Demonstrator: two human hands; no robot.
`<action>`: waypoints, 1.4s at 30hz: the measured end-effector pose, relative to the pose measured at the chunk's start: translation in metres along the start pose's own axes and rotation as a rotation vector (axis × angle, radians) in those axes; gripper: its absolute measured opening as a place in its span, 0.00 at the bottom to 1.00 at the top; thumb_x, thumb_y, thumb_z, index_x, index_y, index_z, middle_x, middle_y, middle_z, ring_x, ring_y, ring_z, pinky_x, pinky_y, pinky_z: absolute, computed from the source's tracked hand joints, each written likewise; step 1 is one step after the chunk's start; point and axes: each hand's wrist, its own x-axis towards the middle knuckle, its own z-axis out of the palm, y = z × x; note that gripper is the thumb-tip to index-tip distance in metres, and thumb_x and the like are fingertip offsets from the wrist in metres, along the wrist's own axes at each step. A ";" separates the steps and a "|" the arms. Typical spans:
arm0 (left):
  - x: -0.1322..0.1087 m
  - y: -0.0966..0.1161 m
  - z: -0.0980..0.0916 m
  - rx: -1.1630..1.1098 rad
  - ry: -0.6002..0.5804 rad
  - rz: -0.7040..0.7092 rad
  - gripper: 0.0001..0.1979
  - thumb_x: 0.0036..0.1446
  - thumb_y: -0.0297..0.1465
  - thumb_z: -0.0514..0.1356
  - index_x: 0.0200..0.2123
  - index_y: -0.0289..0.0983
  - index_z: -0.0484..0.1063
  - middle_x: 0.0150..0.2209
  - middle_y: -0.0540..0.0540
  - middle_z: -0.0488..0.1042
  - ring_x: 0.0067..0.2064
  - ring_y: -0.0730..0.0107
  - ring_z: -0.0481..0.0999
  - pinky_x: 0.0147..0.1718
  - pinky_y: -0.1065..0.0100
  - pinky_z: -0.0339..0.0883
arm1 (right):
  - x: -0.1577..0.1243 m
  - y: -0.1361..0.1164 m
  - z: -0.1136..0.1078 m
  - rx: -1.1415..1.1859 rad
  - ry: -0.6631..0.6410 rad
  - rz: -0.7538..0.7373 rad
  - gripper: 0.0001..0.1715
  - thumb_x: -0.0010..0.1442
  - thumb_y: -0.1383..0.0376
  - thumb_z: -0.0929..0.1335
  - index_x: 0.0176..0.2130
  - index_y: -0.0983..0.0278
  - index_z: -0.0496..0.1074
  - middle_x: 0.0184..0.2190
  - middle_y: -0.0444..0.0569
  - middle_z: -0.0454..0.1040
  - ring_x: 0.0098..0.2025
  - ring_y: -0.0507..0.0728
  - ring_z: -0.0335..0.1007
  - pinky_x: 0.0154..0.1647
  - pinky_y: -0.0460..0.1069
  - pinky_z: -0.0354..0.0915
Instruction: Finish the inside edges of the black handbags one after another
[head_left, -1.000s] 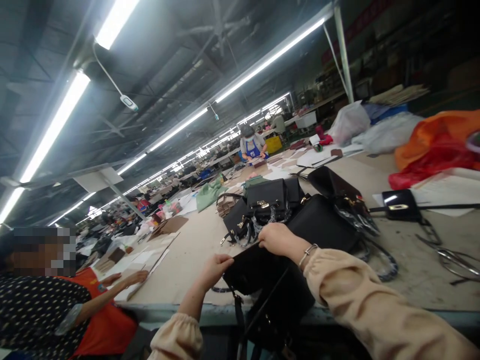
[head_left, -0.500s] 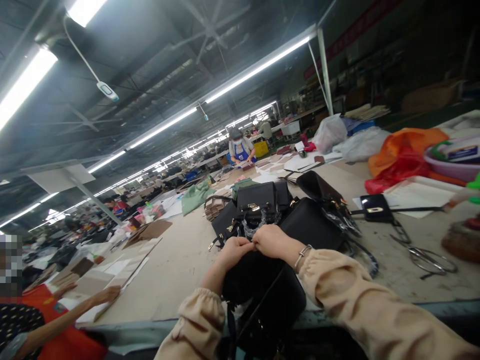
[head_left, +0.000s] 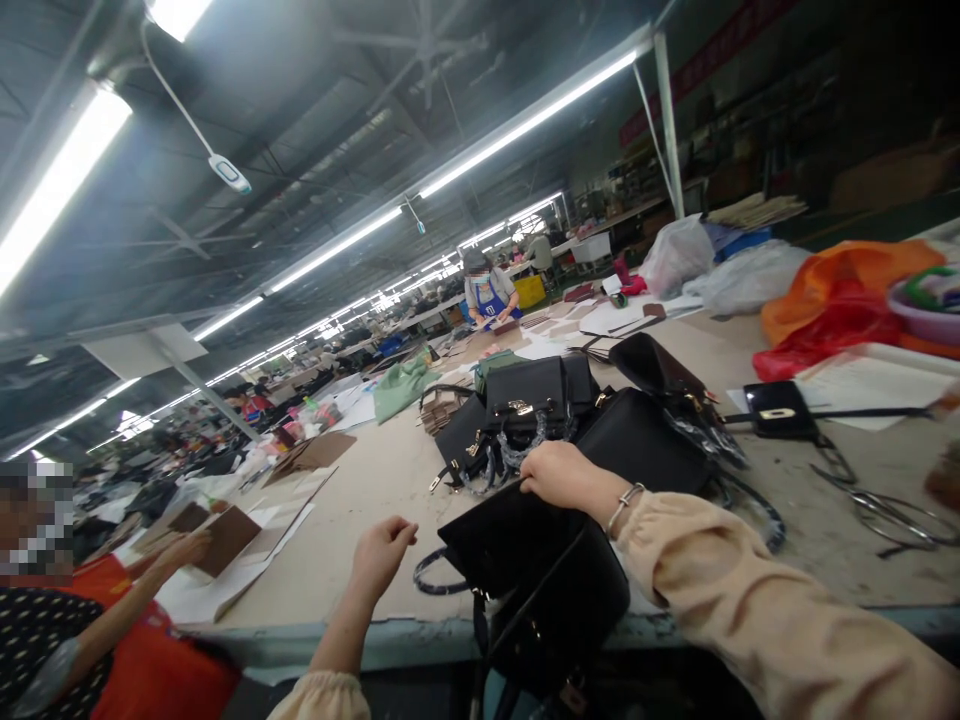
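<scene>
The right hand (head_left: 562, 475) pinches the top edge of a black bag (head_left: 574, 590), which sits tilted at the near edge of the table (head_left: 375, 500), while the left hand (head_left: 381, 555), empty as far as shows, is curled with fingertips drawn together just left of it. Beyond lie more black bags (head_left: 525, 388), with scissors (head_left: 896, 518) to their right. At far left, a co-worker's hand (head_left: 191, 548) touches a brown panel (head_left: 234, 540).
</scene>
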 end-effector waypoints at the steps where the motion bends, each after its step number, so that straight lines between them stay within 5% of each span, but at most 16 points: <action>1: -0.002 -0.004 -0.001 0.028 0.042 -0.011 0.15 0.49 0.42 0.55 0.24 0.36 0.72 0.25 0.46 0.76 0.30 0.63 0.73 0.35 0.64 0.64 | 0.001 0.000 0.001 -0.002 0.001 -0.001 0.14 0.56 0.58 0.65 0.34 0.60 0.79 0.32 0.51 0.78 0.38 0.58 0.73 0.37 0.47 0.64; 4: -0.007 0.002 0.005 -0.002 0.098 0.059 0.13 0.50 0.40 0.57 0.29 0.38 0.75 0.31 0.47 0.78 0.35 0.62 0.74 0.40 0.65 0.65 | 0.003 0.001 0.003 -0.013 0.001 -0.005 0.14 0.57 0.58 0.64 0.34 0.59 0.78 0.33 0.50 0.78 0.39 0.58 0.73 0.38 0.47 0.64; 11: -0.005 0.064 0.047 -0.097 0.073 0.397 0.09 0.52 0.35 0.59 0.33 0.40 0.78 0.34 0.49 0.78 0.38 0.67 0.75 0.42 0.68 0.66 | 0.004 0.000 0.004 -0.050 -0.010 -0.004 0.15 0.57 0.58 0.64 0.34 0.59 0.78 0.34 0.50 0.78 0.40 0.58 0.72 0.39 0.47 0.63; 15: 0.004 0.080 0.069 -0.047 0.079 0.410 0.08 0.53 0.33 0.59 0.33 0.40 0.78 0.34 0.48 0.79 0.38 0.67 0.75 0.42 0.68 0.65 | 0.003 -0.001 0.003 -0.066 -0.009 0.000 0.15 0.57 0.58 0.63 0.35 0.58 0.78 0.33 0.50 0.78 0.39 0.58 0.72 0.38 0.47 0.63; 21: 0.006 0.069 0.071 -0.060 0.115 0.378 0.09 0.55 0.31 0.55 0.28 0.39 0.75 0.31 0.47 0.77 0.35 0.67 0.74 0.39 0.69 0.63 | 0.001 -0.003 0.003 -0.077 -0.012 0.005 0.15 0.58 0.58 0.63 0.35 0.58 0.78 0.34 0.50 0.78 0.40 0.57 0.72 0.39 0.47 0.63; 26: 0.011 0.038 0.053 -0.153 0.227 0.182 0.17 0.58 0.39 0.49 0.27 0.36 0.72 0.23 0.48 0.75 0.29 0.67 0.74 0.32 0.69 0.65 | 0.002 -0.002 0.003 -0.068 -0.009 0.012 0.15 0.58 0.58 0.63 0.34 0.59 0.78 0.33 0.50 0.78 0.39 0.58 0.73 0.39 0.47 0.63; 31: 0.012 0.011 0.035 -0.212 0.331 0.092 0.13 0.53 0.38 0.55 0.36 0.37 0.75 0.39 0.46 0.78 0.43 0.64 0.75 0.43 0.68 0.65 | 0.003 -0.001 0.004 -0.057 -0.005 0.000 0.15 0.57 0.58 0.63 0.33 0.59 0.78 0.33 0.50 0.78 0.39 0.58 0.72 0.38 0.47 0.63; 34: 0.007 0.004 0.030 -0.213 0.326 0.071 0.14 0.52 0.40 0.56 0.30 0.36 0.76 0.35 0.45 0.79 0.42 0.60 0.75 0.45 0.65 0.65 | 0.003 0.000 0.005 -0.053 0.000 -0.005 0.15 0.57 0.58 0.63 0.33 0.60 0.78 0.32 0.50 0.78 0.39 0.58 0.72 0.38 0.47 0.63; 37: 0.003 0.006 0.031 -0.229 0.308 0.088 0.15 0.55 0.38 0.54 0.37 0.36 0.76 0.41 0.45 0.78 0.46 0.61 0.74 0.50 0.63 0.63 | 0.003 -0.001 0.005 -0.052 0.004 -0.011 0.15 0.57 0.58 0.63 0.32 0.59 0.78 0.32 0.50 0.78 0.39 0.59 0.73 0.37 0.48 0.63; 42: -0.002 0.032 0.044 -0.187 0.087 0.212 0.13 0.53 0.38 0.58 0.36 0.39 0.78 0.39 0.47 0.79 0.44 0.62 0.75 0.46 0.66 0.65 | 0.003 -0.001 0.005 -0.045 0.004 -0.017 0.15 0.57 0.58 0.63 0.32 0.59 0.78 0.33 0.50 0.78 0.39 0.59 0.73 0.37 0.48 0.63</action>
